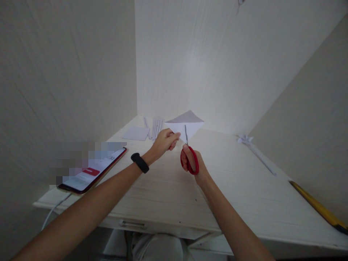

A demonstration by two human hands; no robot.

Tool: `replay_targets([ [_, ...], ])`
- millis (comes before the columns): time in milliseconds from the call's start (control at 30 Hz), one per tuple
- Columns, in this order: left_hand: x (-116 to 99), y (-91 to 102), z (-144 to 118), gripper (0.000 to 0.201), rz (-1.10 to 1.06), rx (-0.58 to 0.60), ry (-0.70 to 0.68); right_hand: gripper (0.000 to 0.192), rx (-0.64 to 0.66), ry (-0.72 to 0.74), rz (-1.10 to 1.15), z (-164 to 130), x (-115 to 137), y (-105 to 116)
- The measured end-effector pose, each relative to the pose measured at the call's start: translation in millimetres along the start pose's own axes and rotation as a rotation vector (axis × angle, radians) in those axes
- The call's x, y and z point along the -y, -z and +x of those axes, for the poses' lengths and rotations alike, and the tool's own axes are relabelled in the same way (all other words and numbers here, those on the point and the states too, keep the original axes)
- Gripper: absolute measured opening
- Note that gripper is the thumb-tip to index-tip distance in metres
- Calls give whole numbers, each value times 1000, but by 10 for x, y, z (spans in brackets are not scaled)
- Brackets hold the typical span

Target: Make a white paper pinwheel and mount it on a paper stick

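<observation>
Fingers of left hand (164, 142) pinching folded paper (185, 125), right hand (191, 161) gripping scissors (189, 156), blades pointing up/away.

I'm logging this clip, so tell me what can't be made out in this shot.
Head view only:
- Phone screen: upper part blurred out.
- Scissors blades: too thin to tell open or closed against the paper.
- Yellow tool: cut off by the right edge.
- Cable: drops below the table edge, end hidden.
</observation>
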State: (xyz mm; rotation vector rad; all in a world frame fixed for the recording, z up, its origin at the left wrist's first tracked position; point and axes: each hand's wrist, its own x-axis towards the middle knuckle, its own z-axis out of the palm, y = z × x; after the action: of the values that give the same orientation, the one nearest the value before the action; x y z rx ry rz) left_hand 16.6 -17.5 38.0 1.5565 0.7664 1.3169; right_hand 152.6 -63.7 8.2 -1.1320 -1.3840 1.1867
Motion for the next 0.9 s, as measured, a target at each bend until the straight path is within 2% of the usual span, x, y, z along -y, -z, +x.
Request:
replay_targets([
  [200, -16, 0, -17, 32, -12, -6, 11, 53, -10, 48, -61, -16, 1, -4],
  [400, -6, 29, -29, 50, 70, -37, -27, 51, 1, 10, -93, -12, 11, -22],
  [533, 4, 29, -20, 46, 30, -93, -42, 52, 33, 7, -104, -35, 41, -27],
  [900, 12, 13, -18, 43, -26, -36, -23, 53, 58, 17, -32, -61, 56, -25],
])
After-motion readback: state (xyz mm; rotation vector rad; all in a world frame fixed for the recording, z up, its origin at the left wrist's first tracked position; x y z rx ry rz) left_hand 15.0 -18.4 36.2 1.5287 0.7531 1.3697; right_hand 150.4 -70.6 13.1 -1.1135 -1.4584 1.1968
